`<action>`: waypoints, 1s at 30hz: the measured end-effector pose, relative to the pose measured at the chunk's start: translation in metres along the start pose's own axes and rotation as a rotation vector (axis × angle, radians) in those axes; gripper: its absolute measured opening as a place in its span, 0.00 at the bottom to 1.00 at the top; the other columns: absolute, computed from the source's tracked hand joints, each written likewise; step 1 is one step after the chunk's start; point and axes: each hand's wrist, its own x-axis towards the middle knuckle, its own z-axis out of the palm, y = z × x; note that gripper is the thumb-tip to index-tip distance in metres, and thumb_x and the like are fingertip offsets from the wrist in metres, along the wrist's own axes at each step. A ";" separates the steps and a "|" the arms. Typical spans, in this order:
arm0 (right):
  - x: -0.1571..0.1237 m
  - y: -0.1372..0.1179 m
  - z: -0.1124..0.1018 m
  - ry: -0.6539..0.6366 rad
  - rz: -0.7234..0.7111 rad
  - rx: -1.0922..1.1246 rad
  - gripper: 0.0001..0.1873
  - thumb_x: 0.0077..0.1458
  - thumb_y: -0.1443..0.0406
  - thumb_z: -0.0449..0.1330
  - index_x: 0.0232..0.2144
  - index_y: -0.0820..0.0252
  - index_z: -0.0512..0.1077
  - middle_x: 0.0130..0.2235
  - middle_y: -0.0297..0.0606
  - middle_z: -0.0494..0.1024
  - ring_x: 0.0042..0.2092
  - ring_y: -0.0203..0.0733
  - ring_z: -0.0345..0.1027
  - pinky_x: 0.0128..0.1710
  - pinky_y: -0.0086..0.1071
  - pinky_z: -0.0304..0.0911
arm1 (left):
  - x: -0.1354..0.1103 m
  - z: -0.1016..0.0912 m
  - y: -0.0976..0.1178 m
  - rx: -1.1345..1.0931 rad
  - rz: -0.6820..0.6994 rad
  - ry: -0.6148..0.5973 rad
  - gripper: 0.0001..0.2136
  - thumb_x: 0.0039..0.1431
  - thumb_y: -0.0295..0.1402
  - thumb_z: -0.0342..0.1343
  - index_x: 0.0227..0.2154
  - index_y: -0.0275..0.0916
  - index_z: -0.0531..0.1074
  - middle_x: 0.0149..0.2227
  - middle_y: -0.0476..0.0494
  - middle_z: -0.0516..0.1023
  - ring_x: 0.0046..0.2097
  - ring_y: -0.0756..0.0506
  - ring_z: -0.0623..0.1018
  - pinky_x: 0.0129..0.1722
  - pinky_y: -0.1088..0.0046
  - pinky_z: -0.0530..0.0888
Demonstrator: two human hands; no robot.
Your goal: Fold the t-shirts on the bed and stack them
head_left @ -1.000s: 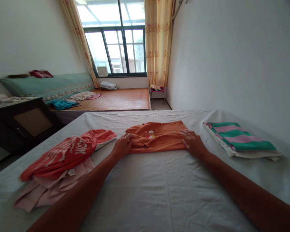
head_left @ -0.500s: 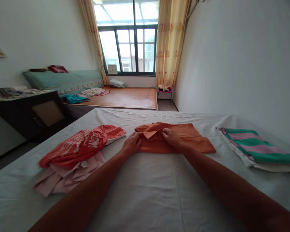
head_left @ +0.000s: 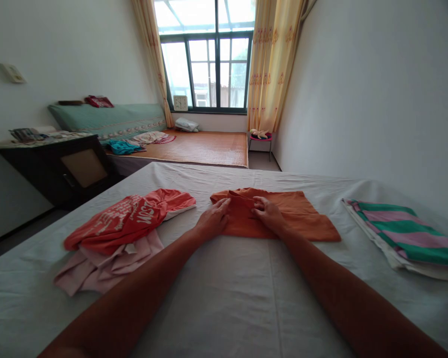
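A partly folded orange garment [head_left: 298, 211] lies on the white sheet in front of me; whether it is a shirt or shorts I cannot tell. My left hand [head_left: 213, 219] rests on its left end, fingers stretched out over the cloth. On the middle of the garment is my right hand [head_left: 268, 213], its fingers slightly apart and touching the fabric beside a folded-in flap. To the left lies a crumpled red shirt [head_left: 112, 226] with white lettering, partly on top of a pale pink garment [head_left: 97, 273]. Folded green-and-pink striped cloth [head_left: 406, 226] lies at the right.
The white sheet [head_left: 216, 308] covers the surface under the clothes. Beyond it stands a bed with a brown mat [head_left: 209, 146] below a window. A dark cabinet [head_left: 82, 169] is at the left, a small stool [head_left: 260, 136] by the curtain, and a white wall [head_left: 366, 99] on the right.
The raised triangular flap on the orange garment has been laid down flat. My left hand has slid inward with fingers stretched out, and my right fingers have loosened. The view has shifted slightly.
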 end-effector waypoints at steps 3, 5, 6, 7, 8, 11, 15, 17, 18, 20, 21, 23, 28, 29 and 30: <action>0.000 -0.001 -0.002 -0.041 -0.035 0.104 0.25 0.45 0.70 0.61 0.49 0.61 0.69 0.39 0.40 0.79 0.40 0.41 0.74 0.40 0.34 0.70 | 0.008 0.004 -0.007 -0.012 -0.143 0.044 0.32 0.55 0.28 0.51 0.63 0.40 0.50 0.62 0.38 0.57 0.57 0.42 0.68 0.55 0.65 0.67; 0.000 -0.003 -0.003 -0.106 -0.083 0.170 0.23 0.44 0.71 0.60 0.46 0.60 0.71 0.39 0.38 0.79 0.39 0.40 0.74 0.39 0.33 0.70 | 0.012 0.004 -0.011 -0.011 -0.179 0.048 0.33 0.56 0.29 0.51 0.64 0.39 0.48 0.63 0.37 0.55 0.57 0.41 0.68 0.54 0.64 0.67; -0.001 -0.005 -0.004 -0.134 -0.110 0.180 0.22 0.44 0.72 0.59 0.44 0.60 0.72 0.39 0.37 0.79 0.39 0.40 0.74 0.38 0.32 0.70 | 0.014 0.003 -0.013 -0.014 -0.176 0.043 0.33 0.56 0.29 0.51 0.64 0.38 0.48 0.63 0.36 0.56 0.58 0.41 0.66 0.55 0.63 0.67; -0.002 -0.006 -0.006 -0.152 -0.140 0.171 0.20 0.44 0.72 0.57 0.42 0.60 0.74 0.39 0.37 0.79 0.39 0.40 0.74 0.38 0.32 0.70 | 0.016 0.001 -0.014 -0.020 -0.164 0.034 0.32 0.56 0.29 0.50 0.64 0.38 0.48 0.62 0.36 0.57 0.59 0.41 0.66 0.56 0.63 0.66; -0.003 -0.008 -0.007 -0.161 -0.178 0.144 0.19 0.44 0.73 0.56 0.40 0.59 0.75 0.39 0.36 0.79 0.39 0.41 0.73 0.38 0.33 0.69 | 0.017 -0.001 -0.015 -0.030 -0.155 0.026 0.32 0.56 0.29 0.50 0.63 0.37 0.49 0.61 0.36 0.59 0.59 0.41 0.65 0.56 0.63 0.66; -0.006 -0.014 -0.012 -0.159 -0.345 -0.005 0.17 0.48 0.74 0.53 0.36 0.57 0.78 0.38 0.36 0.79 0.41 0.42 0.72 0.42 0.35 0.67 | 0.018 -0.006 -0.015 -0.050 -0.163 0.020 0.31 0.55 0.30 0.52 0.62 0.38 0.53 0.59 0.36 0.63 0.57 0.40 0.68 0.56 0.63 0.66; -0.009 -0.021 -0.015 -0.220 -0.555 -0.147 0.17 0.55 0.73 0.51 0.34 0.53 0.79 0.34 0.36 0.79 0.40 0.41 0.69 0.45 0.38 0.63 | 0.020 -0.008 -0.016 -0.077 -0.057 0.033 0.30 0.50 0.27 0.54 0.59 0.39 0.60 0.58 0.41 0.65 0.59 0.40 0.64 0.60 0.61 0.61; -0.009 -0.022 -0.014 -0.245 -0.573 -0.155 0.17 0.55 0.73 0.51 0.33 0.53 0.79 0.34 0.36 0.79 0.40 0.40 0.69 0.46 0.38 0.63 | 0.021 -0.008 -0.017 -0.137 0.018 0.025 0.31 0.47 0.22 0.52 0.58 0.39 0.62 0.58 0.43 0.67 0.60 0.42 0.64 0.60 0.63 0.61; -0.009 -0.021 -0.013 -0.242 -0.552 -0.147 0.15 0.55 0.72 0.52 0.34 0.54 0.78 0.35 0.36 0.78 0.41 0.40 0.69 0.46 0.38 0.63 | 0.022 -0.008 -0.017 -0.169 0.039 0.014 0.29 0.46 0.21 0.51 0.55 0.40 0.65 0.55 0.44 0.70 0.58 0.43 0.66 0.59 0.65 0.62; -0.009 -0.019 -0.010 -0.216 -0.461 -0.114 0.15 0.52 0.71 0.55 0.40 0.54 0.76 0.40 0.37 0.78 0.41 0.40 0.70 0.43 0.35 0.66 | 0.024 -0.008 -0.016 -0.210 0.041 0.010 0.23 0.47 0.21 0.50 0.48 0.41 0.73 0.49 0.46 0.75 0.53 0.45 0.71 0.56 0.67 0.65; -0.008 -0.017 -0.008 -0.197 -0.405 -0.101 0.16 0.51 0.70 0.57 0.43 0.55 0.74 0.41 0.38 0.77 0.41 0.39 0.70 0.41 0.34 0.67 | 0.024 -0.009 -0.016 -0.212 0.025 0.031 0.19 0.49 0.22 0.50 0.44 0.41 0.75 0.46 0.47 0.77 0.51 0.45 0.73 0.55 0.68 0.67; -0.007 -0.015 -0.006 -0.140 -0.317 -0.110 0.16 0.50 0.68 0.57 0.43 0.56 0.74 0.41 0.38 0.77 0.39 0.39 0.71 0.38 0.32 0.67 | 0.025 -0.012 -0.015 -0.189 -0.038 0.121 0.14 0.53 0.26 0.50 0.40 0.42 0.77 0.42 0.47 0.78 0.46 0.45 0.74 0.52 0.67 0.69; -0.003 -0.011 -0.005 0.063 -0.265 -0.166 0.12 0.50 0.67 0.55 0.37 0.57 0.75 0.38 0.37 0.77 0.36 0.39 0.70 0.37 0.33 0.68 | 0.028 -0.014 -0.013 -0.372 -0.203 0.206 0.18 0.56 0.26 0.46 0.46 0.41 0.74 0.38 0.48 0.79 0.38 0.48 0.77 0.42 0.71 0.74; -0.003 -0.010 -0.005 0.074 -0.273 -0.165 0.12 0.50 0.68 0.55 0.37 0.57 0.75 0.38 0.37 0.77 0.37 0.39 0.70 0.37 0.33 0.68 | 0.028 -0.013 -0.012 -0.435 -0.205 0.188 0.19 0.55 0.25 0.46 0.47 0.40 0.74 0.40 0.49 0.79 0.40 0.48 0.78 0.43 0.71 0.74; -0.002 -0.009 -0.005 0.078 -0.282 -0.164 0.13 0.50 0.68 0.54 0.37 0.57 0.75 0.39 0.38 0.77 0.38 0.40 0.70 0.38 0.33 0.68 | 0.029 -0.011 -0.012 -0.481 -0.196 0.172 0.19 0.54 0.24 0.46 0.46 0.40 0.74 0.41 0.49 0.79 0.42 0.48 0.77 0.45 0.71 0.73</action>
